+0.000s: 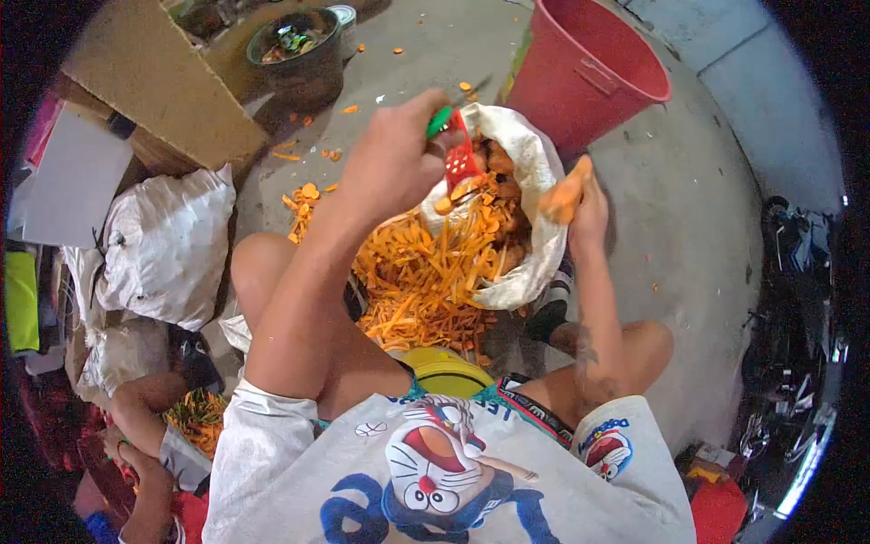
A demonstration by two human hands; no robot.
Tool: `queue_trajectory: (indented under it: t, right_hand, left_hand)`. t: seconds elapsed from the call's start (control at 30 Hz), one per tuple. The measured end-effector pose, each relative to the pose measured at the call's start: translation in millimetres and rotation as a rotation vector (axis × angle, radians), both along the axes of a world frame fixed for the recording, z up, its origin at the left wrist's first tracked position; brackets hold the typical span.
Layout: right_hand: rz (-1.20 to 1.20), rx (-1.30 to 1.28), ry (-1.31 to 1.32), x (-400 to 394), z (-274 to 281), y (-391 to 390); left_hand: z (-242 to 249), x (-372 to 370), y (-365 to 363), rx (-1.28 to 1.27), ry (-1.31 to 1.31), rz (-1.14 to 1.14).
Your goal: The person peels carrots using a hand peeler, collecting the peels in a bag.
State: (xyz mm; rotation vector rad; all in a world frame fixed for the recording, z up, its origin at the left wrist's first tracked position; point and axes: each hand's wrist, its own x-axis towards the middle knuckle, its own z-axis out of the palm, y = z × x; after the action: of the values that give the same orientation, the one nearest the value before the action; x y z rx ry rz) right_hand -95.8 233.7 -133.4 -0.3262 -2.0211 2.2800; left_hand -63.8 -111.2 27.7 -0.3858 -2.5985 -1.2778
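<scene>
My left hand (399,159) is closed around a green-handled knife (441,121), its blurred blade pointing up and right. A red perforated plastic tool (461,161) hangs at the same hand; how it is held is partly hidden. To the right, my right hand (589,213) grips a carrot (564,195), orange and tapered, tip upward. Between my hands stands a white woven sack (544,236), its rim rolled open, with several orange-brown roots (501,159) inside. A heap of orange peel strips and slices (421,272) spreads against the sack and in front of my lap.
A red bucket (580,82) stands beyond the sack, and a dark pot (299,68) farther left. Cardboard (163,77) and a stuffed white sack (168,245) line the left. At lower left another person's hand (136,453) is near more peelings. A yellow object (444,372) sits before me.
</scene>
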Motion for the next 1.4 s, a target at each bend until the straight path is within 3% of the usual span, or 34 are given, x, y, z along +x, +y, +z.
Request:
queue_trajectory:
  t: [0.07, 0.13, 0.17, 0.3, 0.4, 0.53, 0.6, 0.67, 0.7, 0.77, 0.83, 0.87, 0.9, 0.97, 1.03, 1.07, 1.13, 1.2, 1.33, 1.37, 1.4]
  right_hand:
    - [0.019, -0.112, -0.028, 3.3, 30.4, 7.9]
    - [0.264, -0.257, -0.272, 22.0, 61.3, 4.6]
    - [0.194, -0.345, -0.374, 31.5, 78.6, -9.0]
    - [0.357, -0.526, -0.308, 48.2, 72.4, -9.2]
    - [0.267, -0.450, -0.283, 61.6, 69.7, -23.4]
    - [0.219, -0.515, -0.237, 83.4, 96.4, -46.2]
    - [0.228, -0.525, -0.224, 86.6, 96.6, -47.5]
    - [0.233, -0.538, -0.209, 92.8, 103.5, -50.8]
    - [0.238, -0.570, -0.223, 97.2, 111.4, -52.3]
    - [0.237, -0.606, -0.240, 104.2, 111.4, -46.4]
    - [0.642, -0.802, -0.181, 106.7, 102.1, -30.1]
    - [0.640, -0.804, -0.177, 109.0, 103.8, -32.3]
    - [0.494, -0.780, -0.192, 111.5, 106.6, -37.2]
    - [0.336, -0.757, -0.198, 109.4, 99.9, -30.8]
    - [0.659, -0.885, -0.154, 100.7, 74.7, -8.4]
    - [0.654, -0.885, -0.155, 103.6, 84.4, -16.6]
    - [0.227, -0.596, -0.224, 113.8, 118.4, -43.0]
    - [0.241, -0.633, -0.275, 122.3, 127.3, -43.5]
    - [0.315, -0.631, -0.250, 128.1, 124.6, -43.2]
    - [0.313, -0.634, -0.241, 125.4, 119.8, -39.0]
    - [0.373, -0.714, -0.249, 120.7, 113.1, -31.0]
  left_hand:
    - [-4.7, -2.6, 8.4, 0.076, 0.051, -0.013]
    - [0.0, -3.1, 15.6, 0.262, -0.036, -0.085]
    - [-5.7, -5.3, 22.0, 0.375, -0.019, -0.117]
    - [-15.9, -6.1, 40.4, 0.637, -0.247, -0.228]
    - [-28.5, -9.2, 53.1, 0.680, -0.373, -0.235]
    - [-47.7, -7.9, 83.2, 0.815, -0.355, -0.267]
    - [-52.5, 0.3, 95.7, 0.729, -0.361, -0.268]
    - [-59.1, 6.6, 108.2, 0.588, 0.033, -0.407]
    - [-61.2, 5.1, 106.5, 0.508, 0.039, -0.393]
    - [-68.5, -16.4, 95.2, 0.577, -0.046, -0.317]
    - [-70.5, -35.5, 76.6, 0.738, -0.191, -0.181]
    - [-68.3, -42.3, 66.9, 0.832, -0.258, -0.126]
    - [-78.8, -50.7, 64.4, 0.753, -0.181, -0.001]
    - [-71.4, -38.0, 80.0, 0.796, -0.219, -0.015]
    - [-63.3, -7.8, 102.9, 0.830, -0.308, -0.059]
    - [-59.7, 5.8, 111.6, 0.831, -0.312, -0.062]
    - [-54.9, 23.5, 120.9, 0.546, 0.161, -0.435]
    - [-51.9, 15.7, 109.3, 0.652, -0.172, -0.313]
    - [-67.1, -35.7, 73.8, 0.767, -0.204, 0.052]
    - [-65.1, -30.6, 81.6, 0.968, -0.226, 0.057]
    - [-65.6, -20.5, 90.3, 0.964, -0.224, 0.048]
